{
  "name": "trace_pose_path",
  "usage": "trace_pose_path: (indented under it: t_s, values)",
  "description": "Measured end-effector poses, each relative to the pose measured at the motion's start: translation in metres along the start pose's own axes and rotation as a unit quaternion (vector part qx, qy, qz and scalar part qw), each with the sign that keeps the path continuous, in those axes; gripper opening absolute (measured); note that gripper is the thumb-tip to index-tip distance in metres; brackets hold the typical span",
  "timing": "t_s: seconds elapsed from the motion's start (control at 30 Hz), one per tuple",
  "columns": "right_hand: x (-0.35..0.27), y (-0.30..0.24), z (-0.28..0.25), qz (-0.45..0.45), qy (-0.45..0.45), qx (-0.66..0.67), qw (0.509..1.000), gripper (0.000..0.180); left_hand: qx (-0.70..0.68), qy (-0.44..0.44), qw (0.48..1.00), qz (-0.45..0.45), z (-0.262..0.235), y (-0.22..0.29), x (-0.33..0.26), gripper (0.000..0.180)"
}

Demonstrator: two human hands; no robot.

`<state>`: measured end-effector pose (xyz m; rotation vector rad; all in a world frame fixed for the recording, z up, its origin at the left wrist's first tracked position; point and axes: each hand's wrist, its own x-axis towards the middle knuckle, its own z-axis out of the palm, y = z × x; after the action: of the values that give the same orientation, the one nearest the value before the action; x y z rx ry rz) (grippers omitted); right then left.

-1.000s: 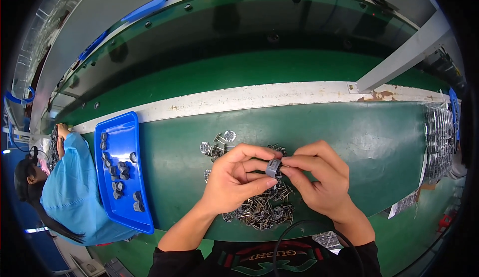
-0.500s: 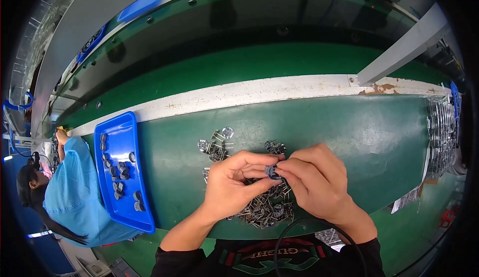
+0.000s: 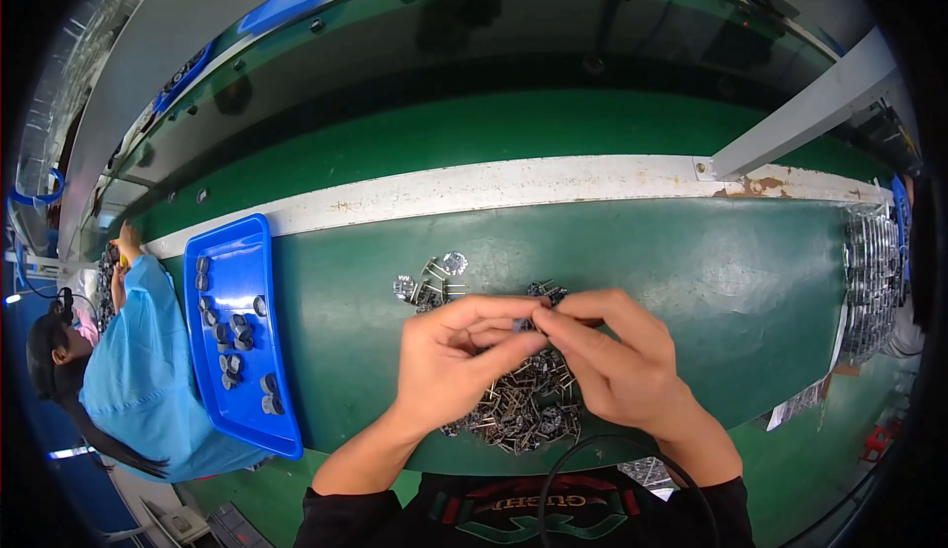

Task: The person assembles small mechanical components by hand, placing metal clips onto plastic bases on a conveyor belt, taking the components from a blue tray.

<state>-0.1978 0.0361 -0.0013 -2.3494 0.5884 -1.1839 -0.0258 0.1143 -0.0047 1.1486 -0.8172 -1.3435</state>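
Above the green worktop (image 3: 346, 351), my left hand (image 3: 439, 365) and my right hand (image 3: 627, 365) meet, both closed on one small dark-grey round part (image 3: 522, 325). Thumb and fingers of the left grip it from one side, while the right fingertips press at its other side and cover most of it. Below the hands lies a heap of small round parts with metal pins (image 3: 518, 412). Several more pinned parts (image 3: 432, 286) lie beyond the left hand, and a few others show just past the fingertips.
At the left stands a blue tray (image 3: 222, 247) holding several dark-grey round parts (image 3: 240, 329). A person in blue (image 3: 148, 360) sits beyond it. Along the far side runs a white rail (image 3: 415, 199) with a slanted post (image 3: 810, 109). Stacked clear trays (image 3: 869, 281) stand at the right.
My fingers have turned and closed further round the small part, hiding more of it. Both hands stay together over the heap. Dark pieces beyond the rail have shifted slightly rightward, and the view has tilted a little.
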Motion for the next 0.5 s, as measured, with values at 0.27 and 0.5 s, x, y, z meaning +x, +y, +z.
trace_pose_path:
  t_s: [0.27, 0.5]
  values:
    - [-0.003, 0.04, -0.007, 0.109, -0.049, 0.006, 0.993, 0.024, 0.324, 0.207, 0.909, 0.163, -0.072, 0.02, 0.108, 0.018]
    - [-0.003, 0.014, 0.009, 0.05, -0.097, -0.048, 0.993, 0.023, 0.497, 0.333, 0.793, 0.111, -0.156, 0.021, 0.186, 0.025]
